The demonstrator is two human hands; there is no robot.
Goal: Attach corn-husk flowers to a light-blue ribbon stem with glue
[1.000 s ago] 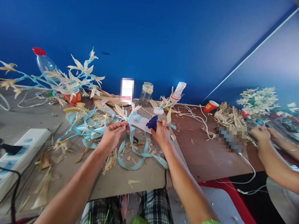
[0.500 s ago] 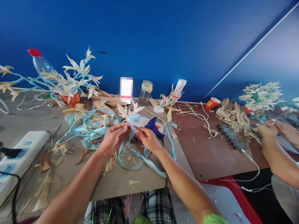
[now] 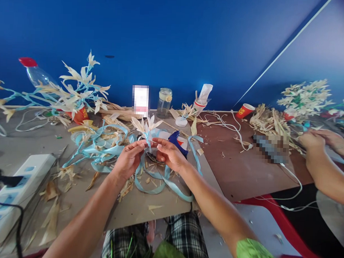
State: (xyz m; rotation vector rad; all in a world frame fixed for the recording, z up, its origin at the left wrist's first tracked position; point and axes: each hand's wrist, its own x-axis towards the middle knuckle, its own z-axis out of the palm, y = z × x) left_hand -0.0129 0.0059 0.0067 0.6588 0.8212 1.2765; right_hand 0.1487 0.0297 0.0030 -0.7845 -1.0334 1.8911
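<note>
Left of the glue gun [image 3: 178, 141], my left grip [image 3: 130, 157] pinches the pale flower [image 3: 146, 127] by its wrapped stem [image 3: 148, 138]; my right grip's [image 3: 171, 154] hold I can't tell. Petals [image 3: 153, 124] seem light, brittle: grasp the stem.

Flower stem [image 3: 148, 137]: lower part hidden at left hand [image 3: 130, 157]. Right hand [image 3: 171, 155]: contact with stem unclear; overlaps glue gun [image 3: 175, 137]. From frame centre: 10 o'clock, white screen [image 3: 140, 97] pixelated; 8, power strip [image 3: 36, 169] cut off; 3, co-worker's arm [image 3: 330, 176] cropped.
</note>
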